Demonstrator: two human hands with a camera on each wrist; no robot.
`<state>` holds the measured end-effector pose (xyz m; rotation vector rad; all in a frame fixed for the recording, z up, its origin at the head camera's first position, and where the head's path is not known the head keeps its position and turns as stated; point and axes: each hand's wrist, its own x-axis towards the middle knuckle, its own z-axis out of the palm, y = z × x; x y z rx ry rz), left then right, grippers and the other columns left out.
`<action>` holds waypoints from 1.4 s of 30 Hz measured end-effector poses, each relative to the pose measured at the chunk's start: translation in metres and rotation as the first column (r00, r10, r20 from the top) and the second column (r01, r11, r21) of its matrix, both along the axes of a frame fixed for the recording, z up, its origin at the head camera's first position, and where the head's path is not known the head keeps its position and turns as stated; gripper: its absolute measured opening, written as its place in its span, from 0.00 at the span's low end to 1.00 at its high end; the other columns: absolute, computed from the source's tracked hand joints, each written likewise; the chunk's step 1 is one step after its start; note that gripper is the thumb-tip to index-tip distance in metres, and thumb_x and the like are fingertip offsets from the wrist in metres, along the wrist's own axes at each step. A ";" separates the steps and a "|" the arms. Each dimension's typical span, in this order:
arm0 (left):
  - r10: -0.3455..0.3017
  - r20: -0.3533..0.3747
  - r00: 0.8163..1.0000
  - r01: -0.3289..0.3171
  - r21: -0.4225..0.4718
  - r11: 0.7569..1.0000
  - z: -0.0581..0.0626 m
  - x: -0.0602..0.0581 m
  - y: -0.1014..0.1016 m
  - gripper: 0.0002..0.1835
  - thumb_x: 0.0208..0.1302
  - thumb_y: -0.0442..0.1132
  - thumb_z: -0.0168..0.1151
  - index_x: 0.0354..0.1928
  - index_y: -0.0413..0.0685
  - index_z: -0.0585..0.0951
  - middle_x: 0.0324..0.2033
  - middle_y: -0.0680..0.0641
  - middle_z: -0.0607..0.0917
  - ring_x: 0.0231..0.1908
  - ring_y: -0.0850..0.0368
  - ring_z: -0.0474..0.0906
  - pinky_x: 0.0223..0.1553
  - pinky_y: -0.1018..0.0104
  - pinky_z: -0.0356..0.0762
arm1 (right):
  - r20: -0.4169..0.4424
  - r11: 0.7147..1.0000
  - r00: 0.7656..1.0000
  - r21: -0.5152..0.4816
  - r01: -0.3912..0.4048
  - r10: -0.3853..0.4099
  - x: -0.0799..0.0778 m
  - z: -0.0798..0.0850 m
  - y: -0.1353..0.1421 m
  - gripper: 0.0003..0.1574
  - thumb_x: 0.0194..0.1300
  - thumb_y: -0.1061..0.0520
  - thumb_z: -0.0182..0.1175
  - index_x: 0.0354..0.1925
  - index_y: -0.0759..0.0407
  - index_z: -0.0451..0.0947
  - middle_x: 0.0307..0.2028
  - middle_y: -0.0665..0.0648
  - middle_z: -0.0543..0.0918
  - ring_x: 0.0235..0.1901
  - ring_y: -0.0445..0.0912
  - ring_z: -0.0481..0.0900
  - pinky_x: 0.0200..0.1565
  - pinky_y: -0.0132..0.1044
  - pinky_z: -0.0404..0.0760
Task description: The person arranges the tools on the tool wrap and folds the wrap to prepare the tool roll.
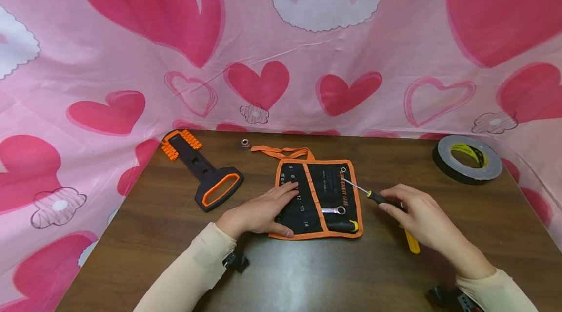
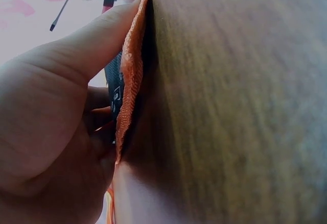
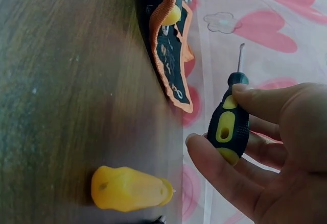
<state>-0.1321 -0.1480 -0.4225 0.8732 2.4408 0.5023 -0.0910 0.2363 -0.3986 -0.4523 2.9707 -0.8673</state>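
My right hand (image 1: 421,214) holds a small flathead screwdriver (image 3: 225,127) by its black-and-yellow handle. In the head view its blade points left, over the right part of a black tool pouch (image 1: 290,229) with orange trim. The left hand (image 1: 263,209) rests on the left part of the pouch, fingers spread over the printed sizes, thumb near the lower edge. A ring spanner (image 1: 340,210) and a black-and-yellow handle (image 1: 344,225) show in the pouch's pockets. Below my right hand, a yellow-handled tool (image 3: 127,188) lies on the table, partly hidden in the head view.
An orange strap (image 1: 281,151) trails from the pouch's top, with a small metal nut-like piece (image 1: 245,143) beside it. At the left lies a black tool (image 1: 204,168) with orange links and a looped handle. A tape roll (image 1: 443,156) lies at the right. Printed cloth (image 1: 303,68) hangs behind the table.
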 end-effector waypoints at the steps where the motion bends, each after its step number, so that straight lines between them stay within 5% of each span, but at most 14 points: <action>1: -0.001 0.001 1.000 0.001 0.001 1.000 0.000 0.000 0.000 0.55 0.67 0.61 0.75 0.87 0.50 0.57 0.88 0.51 0.49 0.88 0.51 0.44 0.85 0.47 0.54 | -0.015 1.000 1.000 0.009 -0.005 0.005 0.000 0.000 0.000 0.17 0.68 0.57 0.75 0.54 0.58 0.89 0.44 0.53 0.88 0.35 0.44 0.76 0.33 0.32 0.77; 7: 0.007 0.002 1.000 -0.007 0.002 1.000 -0.001 0.000 0.000 0.55 0.67 0.60 0.75 0.87 0.51 0.57 0.88 0.52 0.49 0.88 0.52 0.44 0.85 0.48 0.54 | -0.060 0.999 0.997 0.038 -0.036 0.038 -0.003 0.003 -0.004 0.15 0.67 0.59 0.76 0.52 0.54 0.89 0.45 0.51 0.88 0.42 0.47 0.83 0.47 0.50 0.87; 13: 0.015 0.002 1.000 -0.015 0.005 1.000 -0.002 0.001 -0.001 0.55 0.66 0.60 0.76 0.86 0.51 0.58 0.88 0.52 0.49 0.88 0.52 0.44 0.85 0.47 0.54 | -0.046 0.998 0.998 0.056 -0.040 0.043 -0.006 0.003 -0.008 0.15 0.68 0.57 0.75 0.52 0.55 0.89 0.48 0.55 0.89 0.48 0.54 0.87 0.54 0.65 0.86; 22: 0.007 0.005 1.000 -0.007 0.007 1.000 -0.003 0.001 -0.001 0.55 0.66 0.61 0.76 0.86 0.51 0.58 0.88 0.52 0.49 0.88 0.52 0.44 0.86 0.47 0.53 | 0.006 0.996 1.000 0.090 -0.020 0.019 -0.009 0.001 -0.009 0.17 0.69 0.54 0.75 0.54 0.56 0.88 0.50 0.60 0.92 0.39 0.50 0.85 0.46 0.62 0.88; 32: 0.007 0.004 1.000 -0.007 0.010 1.000 -0.003 0.000 -0.002 0.55 0.66 0.61 0.76 0.86 0.52 0.58 0.88 0.53 0.49 0.88 0.52 0.44 0.85 0.48 0.54 | -0.042 0.995 0.998 0.083 -0.050 0.054 -0.012 -0.003 -0.014 0.16 0.66 0.57 0.77 0.52 0.53 0.88 0.49 0.56 0.92 0.45 0.54 0.88 0.49 0.62 0.88; 42: 0.000 0.000 1.000 0.000 -0.001 1.000 -0.003 -0.002 0.000 0.55 0.67 0.62 0.75 0.87 0.53 0.57 0.88 0.53 0.48 0.88 0.53 0.44 0.85 0.48 0.54 | -0.002 0.991 0.998 0.120 -0.060 0.061 -0.019 -0.006 -0.018 0.17 0.67 0.57 0.77 0.53 0.56 0.89 0.50 0.59 0.92 0.48 0.57 0.89 0.51 0.65 0.87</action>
